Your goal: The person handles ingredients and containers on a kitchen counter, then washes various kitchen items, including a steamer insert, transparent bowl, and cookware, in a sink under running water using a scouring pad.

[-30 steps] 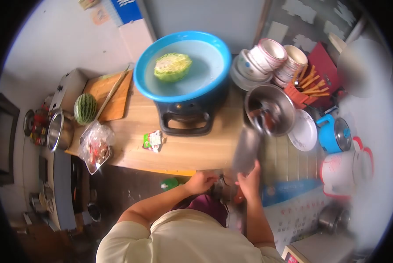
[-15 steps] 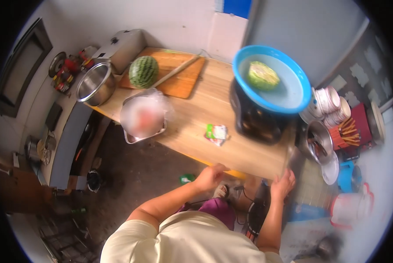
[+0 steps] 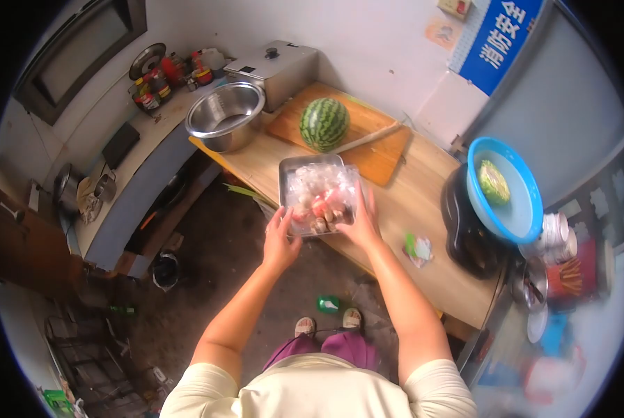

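A rectangular metal tray sits at the table's front edge, holding a clear plastic bag with red and pale brownish pieces that I cannot make out. At the tray's front left corner is my left hand, fingers apart and stretched toward its side. My right hand lies along the right side, thumb apart from the fingers and over the front corner. Whether either hand grips the rim is unclear. Behind the tray, a whole watermelon rests on a wooden cutting board beside a long pale stick.
A steel pot stands left of the board, before a metal box. To the right, a blue basin holding a cut green vegetable sits on a black stand. A small green-and-white packet lies on the table.
Both hands have moved from the table's front right edge to the two sides of the tray. The camera view has turned left. The tray keeps its place relative to the watermelon.
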The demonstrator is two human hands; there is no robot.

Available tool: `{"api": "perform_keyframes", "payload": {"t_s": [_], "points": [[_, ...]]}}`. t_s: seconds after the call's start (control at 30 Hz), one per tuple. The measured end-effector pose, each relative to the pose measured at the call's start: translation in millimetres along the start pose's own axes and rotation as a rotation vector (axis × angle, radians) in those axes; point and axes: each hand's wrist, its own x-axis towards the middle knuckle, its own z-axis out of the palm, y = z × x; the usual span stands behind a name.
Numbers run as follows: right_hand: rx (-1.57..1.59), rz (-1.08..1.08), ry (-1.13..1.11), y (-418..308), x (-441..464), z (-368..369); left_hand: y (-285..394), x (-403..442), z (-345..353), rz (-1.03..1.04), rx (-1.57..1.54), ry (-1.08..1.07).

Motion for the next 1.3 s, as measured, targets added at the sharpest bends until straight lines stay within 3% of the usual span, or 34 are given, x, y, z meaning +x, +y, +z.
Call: {"api": "perform_keyframes", "payload": {"t_s": [0.17,0.27,0.4,0.53,0.63,0.67,0.73,0.8,0.9,0.93,0.97,1.0,1.03,1.1,1.13,1.17,1.23,1.3], "points": [[-0.233,-0.004,-0.071,27,68,35,-2,7,3,-0.026,-0.051,-0.083],[-0.144,0.111,-0.400,38,104,37,-8,12,7,-0.042,-0.050,-0.079],[0.123,-0.105,-0.046,27,109,35,-6,34,18,-0.031,-0.009,-0.045],[0.467,-0.133,-0.054,-6,115,16,26,74,24,-0.026,0.015,0.018],[0.692,-0.217,-0.188,-23,111,18,30,103,40,0.076,0.018,0.208],[0.707,-0.301,-0.177,-34,110,13,37,112,44,0.129,0.055,0.366],[0.739,-0.465,-0.154,-56,109,-4,31,130,52,-0.087,-0.485,0.351],[0.742,-0.578,-0.181,-67,115,-18,43,133,50,-0.094,-0.541,0.457],[0.710,-0.790,-0.169,-75,124,-34,52,133,29,-0.026,-0.376,0.407],[0.691,-0.854,-0.132,-81,125,-43,53,134,24,-0.059,-0.591,0.420],[0.671,-0.919,-0.094,-85,126,-50,48,135,18,-0.023,-0.413,0.514],[0.844,-0.710,-0.261,-81,122,-58,40,135,9,0.010,-0.234,0.603],[0.840,-0.622,-0.259,-74,125,-59,33,134,0,0.043,-0.052,0.688],[0.829,-0.443,-0.258,-49,130,-47,22,128,-15,-0.132,-0.656,0.835],[0.529,-0.453,-0.360,-19,131,-24,32,123,-29,-0.170,-1.107,0.864],[0.228,-0.459,-0.451,10,128,6,51,123,-47,-0.334,-1.287,0.919],[-0.063,-0.430,-0.659,30,104,33,56,117,-57,-0.300,-0.951,0.985],[-0.148,-0.431,-0.652,46,81,61,41,107,-67,-0.352,-0.940,1.056]]}}
